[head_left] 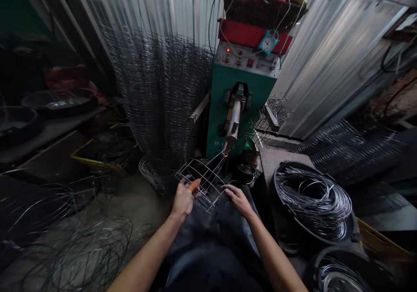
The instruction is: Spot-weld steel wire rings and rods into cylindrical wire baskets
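A wire grid (203, 180) is held over my lap, its far corner close to the tip of the welding machine's arm (233, 122). My left hand (185, 198) is closed on the grid's left side, with an orange covering on one finger. At the right side of the grid, my right hand (237, 198) pinches the end of a curved wire (224, 187) that lies against the grid. The green machine (216, 109) stands straight ahead, with a small red light lit on its panel.
Tall stacks of wire racks (146, 92) lean at the wall. A black tub of wire rings (312, 200) sits on the right bench, another tub (345, 257) nearer. Loose wire hoops (94, 253) lie at lower left. A teal clock (268, 42) hangs on the machine.
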Demonstrator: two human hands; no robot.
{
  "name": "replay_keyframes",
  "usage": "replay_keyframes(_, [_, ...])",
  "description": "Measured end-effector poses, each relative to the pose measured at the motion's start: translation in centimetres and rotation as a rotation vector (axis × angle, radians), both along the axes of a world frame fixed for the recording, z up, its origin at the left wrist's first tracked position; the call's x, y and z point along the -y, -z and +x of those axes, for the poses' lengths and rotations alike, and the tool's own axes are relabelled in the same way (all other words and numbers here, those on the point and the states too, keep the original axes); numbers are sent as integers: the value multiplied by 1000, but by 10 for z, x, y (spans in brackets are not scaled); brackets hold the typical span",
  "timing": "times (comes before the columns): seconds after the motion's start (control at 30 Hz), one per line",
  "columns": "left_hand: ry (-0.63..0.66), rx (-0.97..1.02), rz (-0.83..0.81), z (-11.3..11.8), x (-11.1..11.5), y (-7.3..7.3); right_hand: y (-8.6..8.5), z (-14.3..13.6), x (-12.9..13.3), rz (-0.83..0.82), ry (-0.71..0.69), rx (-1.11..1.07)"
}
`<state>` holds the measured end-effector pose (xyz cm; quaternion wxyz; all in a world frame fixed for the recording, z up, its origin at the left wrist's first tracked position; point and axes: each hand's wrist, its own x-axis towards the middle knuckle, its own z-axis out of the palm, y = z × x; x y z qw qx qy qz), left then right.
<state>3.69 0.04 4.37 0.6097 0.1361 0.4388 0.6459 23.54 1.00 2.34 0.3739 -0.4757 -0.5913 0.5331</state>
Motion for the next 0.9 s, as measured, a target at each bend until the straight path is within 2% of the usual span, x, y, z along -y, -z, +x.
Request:
replay_keyframes(0.17, [0,-17,-19,-1,-6,0,7,-1,-3,-20,43,-33])
replay_keyframes(0.3, [65,-136,58,-9,1,14,16,-5,-2,-104,53,-137])
replay_keyframes(0.4, [173,-513,284,-25,23,34,9,-13,7,-184,44,-228])
replay_keyframes(0.5, [428,-1032,592,-45,47,53,-12,-21,22,-276,23,-338])
replay_keyframes(0.57, [584,-1275,701,-55,56,61,-28,-26,30,-329,26,-390])
replay_keyframes(0.67, [651,-1486,714,-65,59,64,-46,-32,41,-388,88,-437])
replay_keyframes(0.73, [674,-1539,768,-70,57,63,-51,-33,47,-407,95,-458])
replay_keyframes(0.8, [684,-1531,860,-75,56,62,-50,-24,52,-333,53,-403])
replay_keyframes(0.87, [679,-1459,903,-79,56,62,-44,2,59,-137,72,-185])
replay_keyframes(0.9, [664,-1402,881,-81,55,61,-39,22,65,-25,134,-21])
